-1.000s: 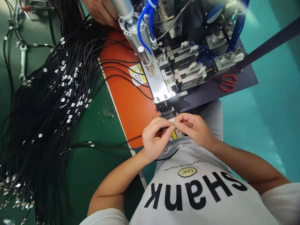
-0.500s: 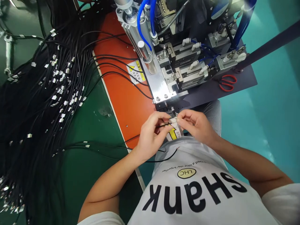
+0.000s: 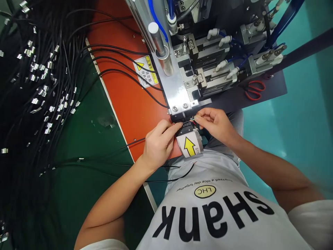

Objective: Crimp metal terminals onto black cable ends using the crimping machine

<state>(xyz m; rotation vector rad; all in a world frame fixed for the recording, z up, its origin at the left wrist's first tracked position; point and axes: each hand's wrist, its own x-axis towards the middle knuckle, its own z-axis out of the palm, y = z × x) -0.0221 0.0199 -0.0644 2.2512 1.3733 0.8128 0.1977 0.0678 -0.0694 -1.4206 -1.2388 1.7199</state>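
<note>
My left hand (image 3: 159,143) and my right hand (image 3: 214,123) are pinched together on the end of a thin black cable (image 3: 187,123), held at the small black fixture (image 3: 186,130) under the front of the metal machine (image 3: 187,73). Red wire tips show between my fingers at the machine's mouth. A white label with a yellow arrow (image 3: 189,146) sits just below the fixture. Another loose black cable (image 3: 171,178) with a bare end lies across my lap.
A large heap of black cables with metal clips (image 3: 39,90) covers the green table at left. An orange plate (image 3: 127,90) lies under the machine, with a yellow warning sticker (image 3: 145,71). Red-handled scissors (image 3: 253,89) rest on the dark plate at right.
Both hands moved forward from in front of my chest to the machine's front fixture, carrying the cable end there. The arrow label, once covered by my hands, now shows.
</note>
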